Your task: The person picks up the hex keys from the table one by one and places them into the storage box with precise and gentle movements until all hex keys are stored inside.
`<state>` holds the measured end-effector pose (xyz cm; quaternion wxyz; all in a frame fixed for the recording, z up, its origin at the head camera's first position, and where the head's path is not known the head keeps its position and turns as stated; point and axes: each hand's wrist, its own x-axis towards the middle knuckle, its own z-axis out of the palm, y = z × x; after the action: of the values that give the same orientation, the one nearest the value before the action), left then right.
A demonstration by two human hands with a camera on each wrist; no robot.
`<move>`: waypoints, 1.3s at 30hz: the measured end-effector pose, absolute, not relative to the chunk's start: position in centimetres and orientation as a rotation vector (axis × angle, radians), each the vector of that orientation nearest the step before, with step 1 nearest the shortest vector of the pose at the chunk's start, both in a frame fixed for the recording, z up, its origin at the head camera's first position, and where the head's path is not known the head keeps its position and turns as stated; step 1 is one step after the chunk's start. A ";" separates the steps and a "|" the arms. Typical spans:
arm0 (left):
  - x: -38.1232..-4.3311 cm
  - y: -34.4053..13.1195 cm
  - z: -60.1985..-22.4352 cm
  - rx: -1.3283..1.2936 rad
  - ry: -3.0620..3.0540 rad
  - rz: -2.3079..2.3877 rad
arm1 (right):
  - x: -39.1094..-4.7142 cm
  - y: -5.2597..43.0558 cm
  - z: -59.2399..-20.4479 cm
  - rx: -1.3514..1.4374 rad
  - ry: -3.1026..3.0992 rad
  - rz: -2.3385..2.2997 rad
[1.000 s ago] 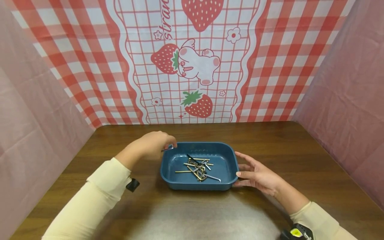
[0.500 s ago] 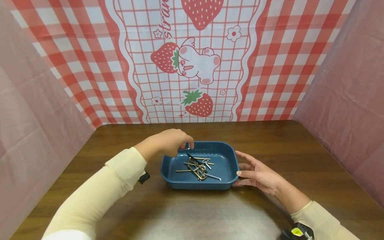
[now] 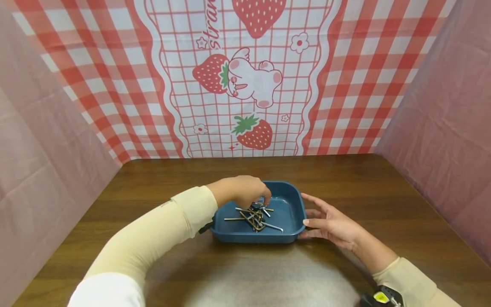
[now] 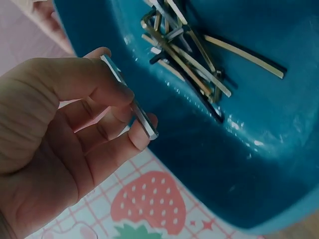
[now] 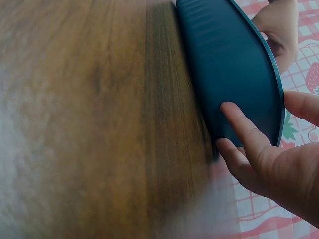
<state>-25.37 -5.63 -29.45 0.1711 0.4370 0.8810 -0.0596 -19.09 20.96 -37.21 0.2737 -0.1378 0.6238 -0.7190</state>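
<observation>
My left hand (image 3: 247, 191) is over the left and middle of a blue plastic tray (image 3: 285, 209). Between thumb and fingers it pinches a silver hex key (image 4: 130, 99), best seen in the left wrist view; part of the key is hidden behind the thumb. Below, inside the tray, several brass-coloured, silver and black hex keys (image 3: 253, 218) lie in a tangled heap. At the tray's right end, my right hand (image 3: 331, 224) rests with spread, fairly straight fingers against the outer wall. In the right wrist view, one of its digits touches the rim from the side.
The tray stands on a brown wooden table (image 3: 245, 273). Behind it hangs a red-and-white checked cloth (image 3: 353, 85) with strawberries, and pink cloth walls (image 3: 441, 128) close off both sides. A dark wrist device (image 3: 383, 296) sits at the right sleeve.
My left hand has moved right, from the tray's left rim to above the heap, carrying the silver hex key and dropping slightly lower. The right hand and the tray have stayed put.
</observation>
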 end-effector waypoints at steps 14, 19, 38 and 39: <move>-27.3 -3.2 -31.4 1.241 2.303 -0.070 | -19.2 21.1 -37.3 -0.380 1.679 -1.923; -27.8 -3.2 -31.7 1.268 2.371 -0.110 | -19.2 21.0 -37.3 -0.374 1.676 -1.926; -27.1 -4.2 -30.7 1.243 2.584 -0.051 | -19.1 20.9 -37.4 -0.372 1.689 -1.932; -27.0 -4.4 -30.5 1.240 2.590 -0.033 | -19.1 20.9 -37.4 -0.371 1.692 -1.933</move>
<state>-27.03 -4.37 -30.51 0.1345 0.4277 0.8938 -0.0115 -19.12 20.89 -37.40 0.2696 -0.1377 0.6276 -0.7173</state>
